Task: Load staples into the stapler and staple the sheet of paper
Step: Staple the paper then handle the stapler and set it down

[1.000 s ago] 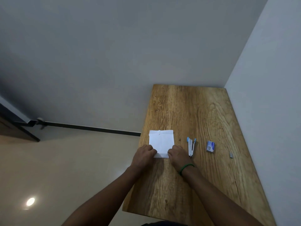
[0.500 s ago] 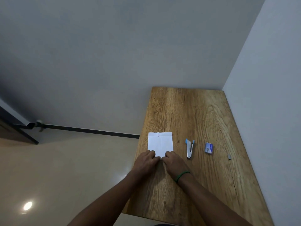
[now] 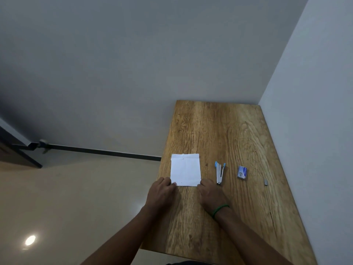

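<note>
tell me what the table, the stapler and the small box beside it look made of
The table looks like wood or wood-look laminate, matt: grain lines and knots show. The stapler seems bare shiny metal with light blue plastic ends. The small box looks like printed card, blue and white, but it is too small to be sure.

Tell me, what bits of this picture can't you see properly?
Head view throughout.
- Fingertips of the left hand and right hand: hidden under the hands' own backs, so pinching or just touching the paper is unclear.
- Print on the small box: too small to read.
- Inside of the stapler: too small to show any staples.
- Grey bit right of the box: too small to name.
</note>
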